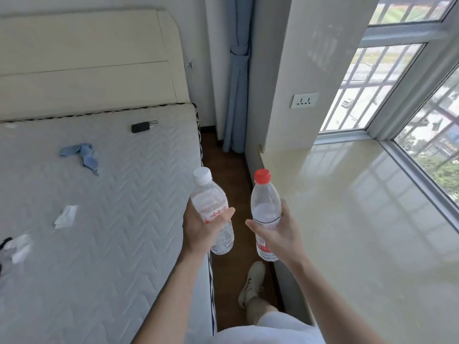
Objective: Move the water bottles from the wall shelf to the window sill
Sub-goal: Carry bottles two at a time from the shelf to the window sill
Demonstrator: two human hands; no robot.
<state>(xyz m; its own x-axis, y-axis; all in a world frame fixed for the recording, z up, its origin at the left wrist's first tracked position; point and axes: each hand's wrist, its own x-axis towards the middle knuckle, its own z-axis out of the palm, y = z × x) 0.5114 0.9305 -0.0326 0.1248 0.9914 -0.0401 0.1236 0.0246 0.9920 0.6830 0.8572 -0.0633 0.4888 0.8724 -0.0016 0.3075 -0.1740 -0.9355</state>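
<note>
The white-cap bottle (211,207) is sitting in the left grip (198,229), its cap and shoulder sticking up above the grip and its ribbed base hanging out below the thumb. The left grip is closing round the bottle's middle: the thumb is lying across the front of the label and the other fingers are curling behind it, mostly hidden. The red-cap bottle (265,204) is sitting in the right grip (279,232) the same way, neck and shoulder above, base showing below. That grip is wrapping the bottle's waist, the thumb pointing out on the side nearer the other bottle and fingertips coming round the far side. Both bottles are hanging in the air above the strip of floor (231,165) between the right edge of the bed (111,194) and the front edge of the sill (360,207). The red-cap one is hanging by that front edge, clear of the sill's top, and the two bottles are near each other but apart. Both are looking clear. The white-cap bottle is leaning with its cap toward the bed and wearing a white label with red writing, while the red-cap bottle is standing nearly upright and showing a red-and-white label low on its body. How much water either is holding I cannot tell.
</note>
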